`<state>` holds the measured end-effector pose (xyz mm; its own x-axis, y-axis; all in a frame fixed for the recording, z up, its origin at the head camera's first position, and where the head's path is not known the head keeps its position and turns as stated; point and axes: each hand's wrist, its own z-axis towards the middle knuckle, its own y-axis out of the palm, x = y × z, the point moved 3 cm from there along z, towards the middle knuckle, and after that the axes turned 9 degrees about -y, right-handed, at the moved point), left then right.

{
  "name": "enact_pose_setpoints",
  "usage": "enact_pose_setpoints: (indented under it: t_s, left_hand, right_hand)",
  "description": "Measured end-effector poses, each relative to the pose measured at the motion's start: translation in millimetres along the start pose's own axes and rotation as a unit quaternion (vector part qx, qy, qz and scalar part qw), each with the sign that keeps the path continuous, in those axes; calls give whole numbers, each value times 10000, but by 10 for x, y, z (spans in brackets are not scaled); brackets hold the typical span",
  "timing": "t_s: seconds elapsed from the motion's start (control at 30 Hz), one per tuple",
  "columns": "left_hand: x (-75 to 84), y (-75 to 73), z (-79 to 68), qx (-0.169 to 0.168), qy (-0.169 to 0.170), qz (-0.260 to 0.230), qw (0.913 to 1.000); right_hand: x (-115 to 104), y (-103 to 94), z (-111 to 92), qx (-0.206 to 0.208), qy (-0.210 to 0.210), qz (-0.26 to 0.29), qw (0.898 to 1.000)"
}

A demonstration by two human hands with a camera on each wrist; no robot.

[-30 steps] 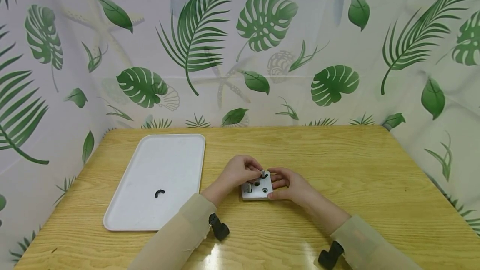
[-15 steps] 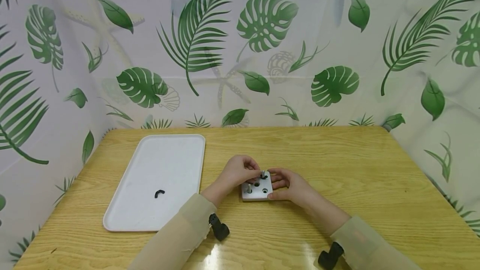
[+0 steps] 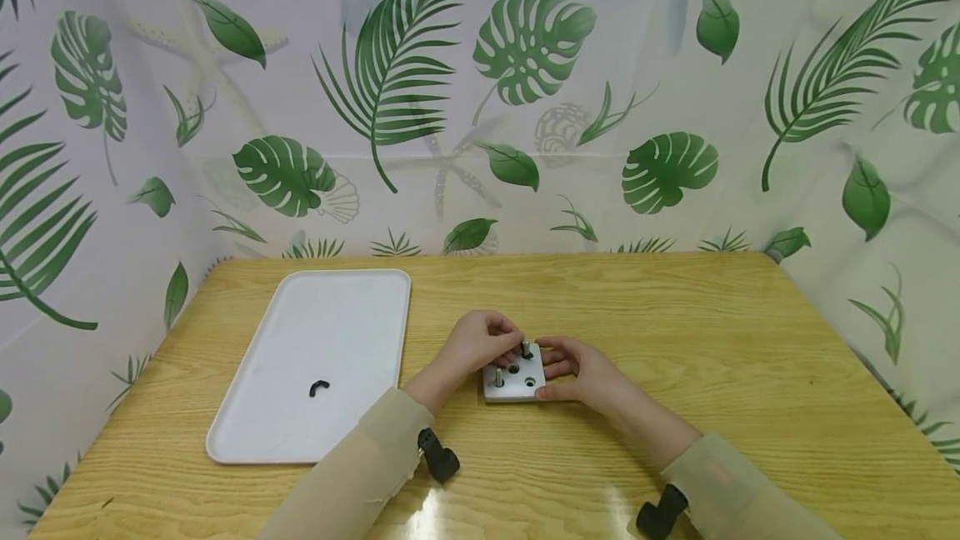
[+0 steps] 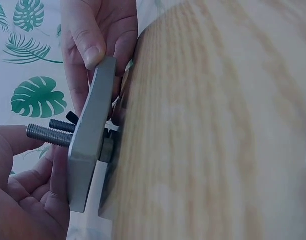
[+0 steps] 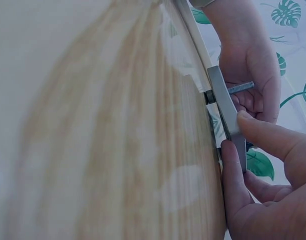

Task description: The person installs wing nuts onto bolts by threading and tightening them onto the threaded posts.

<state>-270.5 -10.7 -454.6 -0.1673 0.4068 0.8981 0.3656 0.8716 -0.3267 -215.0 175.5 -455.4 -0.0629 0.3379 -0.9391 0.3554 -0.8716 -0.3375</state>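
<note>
A light grey plate (image 3: pixel 517 391) with several holes lies near the middle of the table, two threaded bolts standing up through it. The bolt heads show under the plate in the left wrist view. My right hand (image 3: pixel 581 373) grips the plate's right edge, thumb (image 5: pixel 265 131) on top and a finger (image 5: pixel 233 165) below. At the far bolt (image 3: pixel 527 347), my left hand (image 3: pixel 480 344) pinches with thumb and forefinger at a black wing nut (image 4: pixel 72 117), mostly hidden by the fingers. The near-left bolt (image 3: pixel 498 377) carries no nut above the plate.
To the left lies a white tray (image 3: pixel 330 315), with one loose black wing nut (image 3: pixel 319 388) on it. The wooden table (image 3: pixel 675 307) meets a leaf-print cloth (image 3: pixel 555 173) behind and at both sides.
The black wing nut on the far bolt has turned a little, its visible wing shifting round the bolt. My left fingertips have moved slightly; the right hand and plate stay put.
</note>
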Motion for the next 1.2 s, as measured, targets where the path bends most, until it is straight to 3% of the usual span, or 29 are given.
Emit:
enact_pose_setpoints:
  t_s: [0.27,0.73,0.93,1.2]
  left_hand:
    - [-1,-8,-13,-64,18,-14,10000]
    - [2,-11,-18,-315,338,483,9978]
    - [-13,-7,-17,-173,124,180,9996]
    - [-12,-3,-9,-36,215,286,9994]
  right_hand:
    - [0,0,-3,8,44,23,10000]
    - [5,1,-13,-52,-15,100,9999]
    - [2,12,-12,-33,7,153,9999]
    - [-8,12,-9,32,62,111,9999]
